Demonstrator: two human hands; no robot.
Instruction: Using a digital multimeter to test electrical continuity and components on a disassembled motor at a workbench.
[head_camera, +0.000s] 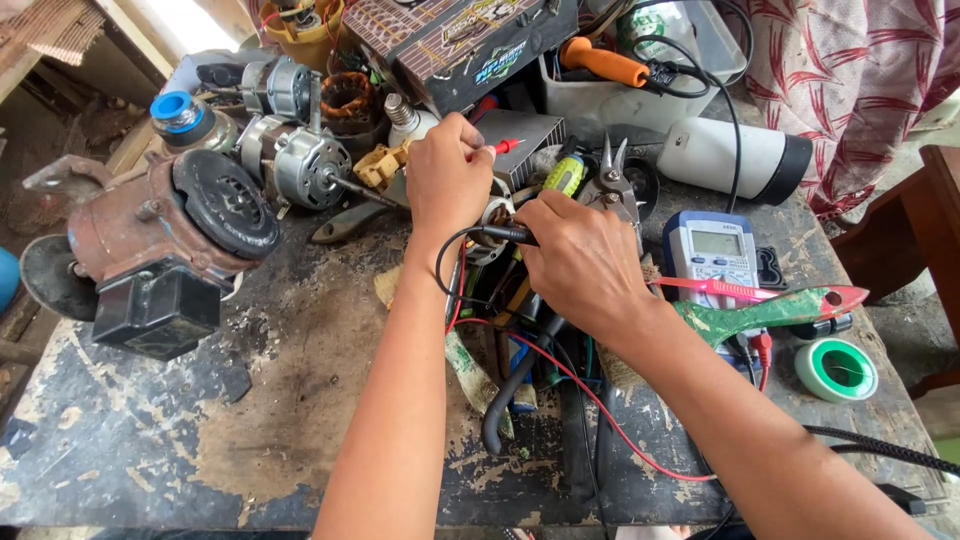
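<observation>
Two hands over a small motor part, left hand (447, 180) fingers pinching red probe (503, 147), right hand (580, 262) fingers gripping black probe (497, 234)

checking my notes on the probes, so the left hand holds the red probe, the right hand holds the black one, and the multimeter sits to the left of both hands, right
Not quite. The head view shows the multimeter lying to the right of both hands, not the left. The rest holds: the left hand holds the red probe and the right hand holds the black probe.
</observation>
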